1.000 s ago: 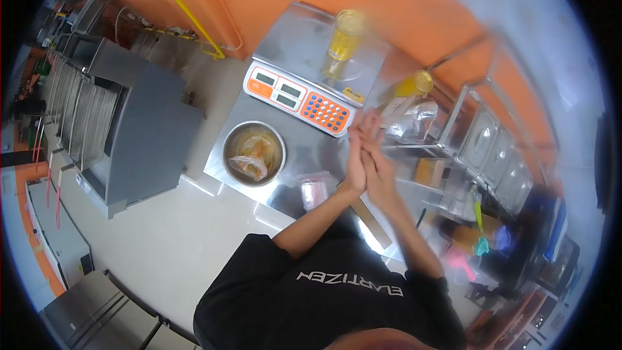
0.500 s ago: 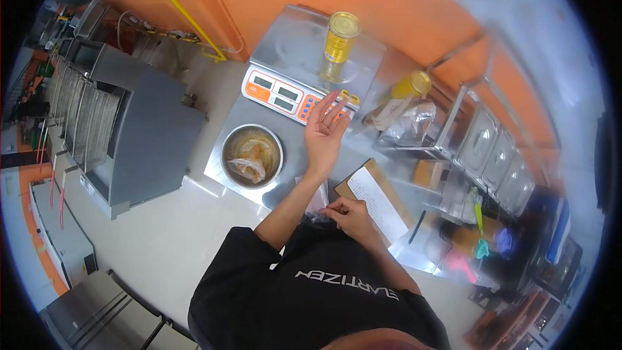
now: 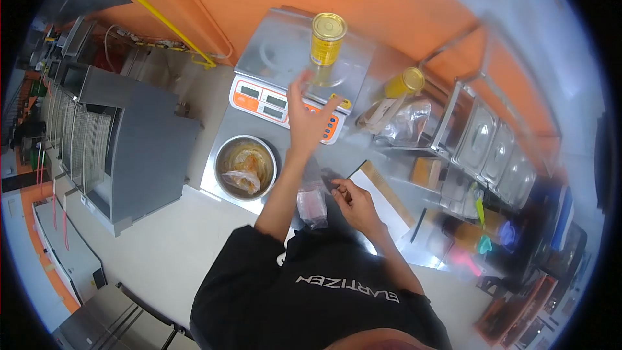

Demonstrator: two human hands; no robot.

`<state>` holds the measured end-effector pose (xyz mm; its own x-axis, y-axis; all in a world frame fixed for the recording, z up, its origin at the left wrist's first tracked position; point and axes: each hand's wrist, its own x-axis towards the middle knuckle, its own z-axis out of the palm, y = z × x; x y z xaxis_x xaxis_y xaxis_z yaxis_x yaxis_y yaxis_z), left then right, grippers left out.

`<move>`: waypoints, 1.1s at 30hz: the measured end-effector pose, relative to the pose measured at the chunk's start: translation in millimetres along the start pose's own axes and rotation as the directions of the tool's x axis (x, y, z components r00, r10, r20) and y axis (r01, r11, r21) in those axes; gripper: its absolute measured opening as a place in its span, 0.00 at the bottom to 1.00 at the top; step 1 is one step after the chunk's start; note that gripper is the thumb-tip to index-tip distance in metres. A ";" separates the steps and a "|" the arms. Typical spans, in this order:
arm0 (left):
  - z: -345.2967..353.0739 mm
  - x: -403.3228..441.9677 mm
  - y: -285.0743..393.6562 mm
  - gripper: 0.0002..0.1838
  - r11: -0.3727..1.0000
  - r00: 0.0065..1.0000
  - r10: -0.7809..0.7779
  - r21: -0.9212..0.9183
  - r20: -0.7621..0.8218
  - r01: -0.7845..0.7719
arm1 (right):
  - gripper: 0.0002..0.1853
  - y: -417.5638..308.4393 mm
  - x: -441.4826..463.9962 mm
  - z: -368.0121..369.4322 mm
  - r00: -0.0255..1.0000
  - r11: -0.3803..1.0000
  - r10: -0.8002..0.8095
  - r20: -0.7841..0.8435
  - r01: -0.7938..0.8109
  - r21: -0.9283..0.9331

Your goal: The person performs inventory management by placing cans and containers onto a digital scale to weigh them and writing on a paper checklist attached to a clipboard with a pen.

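My left hand (image 3: 306, 120) reaches over the front panel of the digital scale (image 3: 259, 100), fingers and thumb spread apart, holding nothing. Just beyond its fingertips, a yellow can (image 3: 326, 42) with a gold lid stands upright on the scale's steel platform. Beside the clipboard, my right hand (image 3: 355, 204) is curled closed; whether anything is between its fingers is hidden. A clear plastic packet with pinkish contents (image 3: 312, 206) lies left of that hand. The clipboard's white paper (image 3: 385, 204) is partly covered by it. Left of my left forearm sits a steel bowl (image 3: 275, 167) holding brownish residue and a crumpled plastic bag.
Another yellow can (image 3: 409, 81) stands right of the scale, by a silver foil bag (image 3: 409, 122). A metal rack with lidded steel pans (image 3: 479, 139) is at the right. A black pen (image 3: 419, 225) lies beside the clipboard. Fryers with wire baskets (image 3: 87, 142) stand left.
My left hand has opened wider and moved closer to the can on the scale. My right hand has come away from the plastic packet, towards the clipboard. The view has shifted slightly.
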<state>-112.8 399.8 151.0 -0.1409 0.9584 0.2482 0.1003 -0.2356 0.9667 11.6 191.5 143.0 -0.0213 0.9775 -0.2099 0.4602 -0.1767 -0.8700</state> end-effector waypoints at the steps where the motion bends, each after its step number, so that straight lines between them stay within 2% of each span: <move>1: 6.0 23.9 5.8 0.46 0.998 0.999 0.044 0.037 0.000 -0.044 | 0.15 -0.1 1.2 -0.9 1.000 1.000 0.000 0.021 0.000 0.013; 2: 12.4 46.4 6.9 0.50 0.993 0.996 0.089 0.075 -0.001 -0.088 | 0.16 -7.7 6.6 -5.4 1.000 1.000 -0.011 0.016 0.011 0.021; 5: 38.2 99.4 -13.9 0.49 0.940 0.967 0.244 0.263 -0.071 -0.218 | 0.17 -54.3 44.0 -37.6 0.998 0.998 -0.052 -0.044 0.054 0.039; 6: 41.8 110.6 -19.7 0.48 0.961 0.981 0.195 0.199 -0.004 -0.190 | 0.18 -67.8 64.5 -51.2 0.993 0.996 -0.071 -0.089 0.075 0.041; 8: 43.3 128.0 -28.4 0.47 0.990 0.984 0.107 0.079 0.140 -0.119 | 0.16 -88.3 112.2 -77.1 0.951 0.977 -0.206 -0.231 0.188 -0.100; 10: 46.9 125.4 -24.8 0.43 0.977 0.974 0.197 0.061 0.114 -0.205 | 0.13 -135.8 153.9 -104.0 0.871 0.913 -0.370 -0.323 0.277 -0.300; 12: 45.9 113.1 -17.1 0.40 0.972 0.970 0.223 0.049 0.094 -0.229 | 0.12 -154.9 197.0 -123.1 0.779 0.749 -0.569 -0.264 0.358 -0.557; 15: 43.2 99.2 2.1 0.36 0.976 0.976 0.207 0.047 0.070 -0.211 | 0.10 -146.6 238.3 -131.1 0.720 0.591 -0.693 -0.036 0.539 -0.601; 18: 37.2 91.6 6.2 0.34 0.972 0.973 0.224 0.061 0.057 -0.227 | 0.08 -141.9 254.7 -128.1 0.773 0.547 -0.618 0.140 0.551 -0.630; 21: 31.8 91.3 4.7 0.34 0.966 0.966 0.252 0.051 0.055 -0.255 | 0.08 -141.7 260.3 -124.3 0.736 0.514 -0.641 0.219 0.623 -0.590; 24: 30.6 93.1 -6.2 0.34 0.949 0.953 0.299 0.094 0.047 -0.303 | 0.11 -153.4 253.6 -124.1 0.782 0.545 -0.568 0.258 0.592 -0.594; 30: 25.6 88.2 -0.6 0.33 0.950 0.957 0.284 0.119 0.052 -0.288 | 0.09 -153.0 251.7 -111.6 0.752 0.533 -0.648 0.123 0.562 -0.633; 33: 22.6 85.7 0.0 0.34 0.967 0.970 0.239 0.082 0.043 -0.242 | 0.09 -168.9 247.0 -122.4 0.820 0.620 -0.562 0.107 0.503 -0.602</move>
<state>-102.6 485.5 170.9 -0.0705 0.8802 0.4693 0.2117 -0.4465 0.8694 37.2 476.9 292.7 -0.3707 0.8890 0.2689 0.8089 0.4513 -0.3769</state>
